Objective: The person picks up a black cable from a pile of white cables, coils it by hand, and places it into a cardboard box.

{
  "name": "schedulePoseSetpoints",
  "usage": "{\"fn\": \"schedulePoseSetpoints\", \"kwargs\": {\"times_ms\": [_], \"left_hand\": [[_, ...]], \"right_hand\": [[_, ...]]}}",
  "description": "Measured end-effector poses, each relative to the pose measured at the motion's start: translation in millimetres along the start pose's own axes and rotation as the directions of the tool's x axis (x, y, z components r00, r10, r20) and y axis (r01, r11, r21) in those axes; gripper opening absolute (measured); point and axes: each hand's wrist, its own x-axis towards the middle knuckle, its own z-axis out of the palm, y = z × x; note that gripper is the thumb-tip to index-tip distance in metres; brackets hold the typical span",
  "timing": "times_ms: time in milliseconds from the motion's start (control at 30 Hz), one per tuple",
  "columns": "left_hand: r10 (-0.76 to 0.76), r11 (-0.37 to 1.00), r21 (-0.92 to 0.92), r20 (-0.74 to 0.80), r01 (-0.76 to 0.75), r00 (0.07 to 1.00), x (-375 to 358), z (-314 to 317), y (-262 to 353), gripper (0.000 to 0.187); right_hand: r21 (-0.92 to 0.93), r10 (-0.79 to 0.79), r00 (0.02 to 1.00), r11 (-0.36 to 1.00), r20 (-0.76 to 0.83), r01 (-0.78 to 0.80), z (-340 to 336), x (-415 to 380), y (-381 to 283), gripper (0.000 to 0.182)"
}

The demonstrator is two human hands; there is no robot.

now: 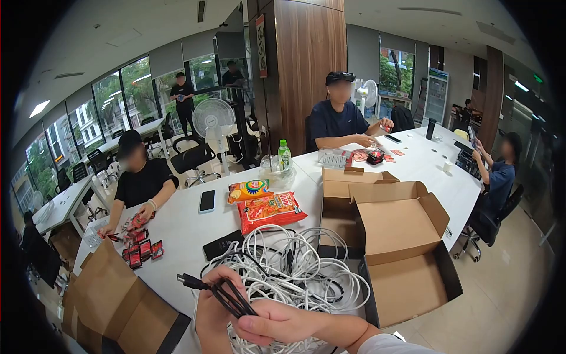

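Note:
A short black cable (231, 300), folded into a small coil, is held between my two hands above the table. My left hand (213, 312) wraps around the coil on one side, and the cable's black connector (190, 281) sticks out past its fingers. With thumb and fingers, my right hand (272, 322) grips the other end of the same coil. Beneath and behind both hands spreads a big tangle of white cables (295, 265), with a few black ones mixed in. My forearms and hands cover part of that pile.
Open cardboard boxes (407, 277) stand right of the pile; another open box (112, 295) is at lower left. Beyond the cables lie snack bags (271, 211), a phone (207, 201) and a bottle (284, 154). People sit around the white table (194, 236), handling small red packets (141, 251).

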Motion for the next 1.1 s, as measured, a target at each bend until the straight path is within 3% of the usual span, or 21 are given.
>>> {"fn": "schedulePoseSetpoints", "kwargs": {"times_ms": [67, 100, 133, 200, 400, 467, 500, 600, 667, 833, 933, 1100], "left_hand": [[-0.075, 0.995, -0.063, -0.045, 0.072, 0.996, -4, -9, 3, 0.013], [-0.031, 0.992, 0.114, -0.151, 0.048, 0.988, -7, -3, 8, 0.014], [-0.036, 0.997, -0.065, 0.038, 0.038, 0.999, -6, -5, 10, 0.015], [-0.089, 0.932, -0.314, 0.284, 0.180, 0.955, -5, -12, 8, 0.025], [-0.037, 0.814, -0.480, 0.521, 0.328, 0.853, 2, -19, 1, 0.039], [-0.056, 0.854, -0.424, 0.503, 0.302, 0.863, 0, -13, 7, 0.045], [-0.052, 0.865, -0.406, 0.510, 0.293, 0.859, -2, -13, 8, 0.048], [-0.023, 0.877, -0.384, 0.567, 0.289, 0.823, -2, -12, 7, 0.052], [-0.041, 0.880, -0.372, 0.559, 0.294, 0.828, -4, -9, 11, 0.051], [-0.032, 0.912, -0.326, 0.549, 0.249, 0.835, -6, -2, 7, 0.040], [-0.074, 0.883, -0.362, 0.521, 0.299, 0.850, -7, 1, 4, 0.035], [-0.032, 0.861, -0.409, 0.547, 0.300, 0.837, -12, -1, 4, 0.032]], "right_hand": [[0.075, 0.018, 0.997, 0.997, -0.071, -0.013, -5, -3, -1, 0.046], [0.109, 0.027, 0.994, 0.994, -0.102, -0.015, -9, -3, -2, 0.046], [0.157, 0.019, 0.995, 0.988, -0.102, -0.003, -13, -3, -3, 0.047], [0.266, 0.016, 0.994, 0.964, -0.110, 0.014, -17, -6, -5, 0.047], [0.535, 0.023, 0.993, 0.844, -0.117, 0.044, -23, -6, -12, 0.046], [0.669, -0.015, 1.000, 0.743, -0.027, 0.029, -34, -6, -9, 0.046], [0.638, 0.038, 0.998, 0.770, -0.056, 0.007, -38, -8, -9, 0.048], [0.707, -0.064, 0.996, 0.707, 0.063, 0.001, -45, -6, -7, 0.046], [0.720, -0.061, 0.997, 0.693, 0.056, 0.002, -46, -6, -8, 0.046], [0.723, -0.115, 0.987, 0.690, 0.115, -0.004, -55, -5, -5, 0.047], [0.760, -0.050, 0.994, 0.649, 0.098, -0.042, -57, -6, -7, 0.046], [0.668, -0.089, 0.988, 0.744, 0.130, -0.021, -57, -4, -3, 0.042]]}}
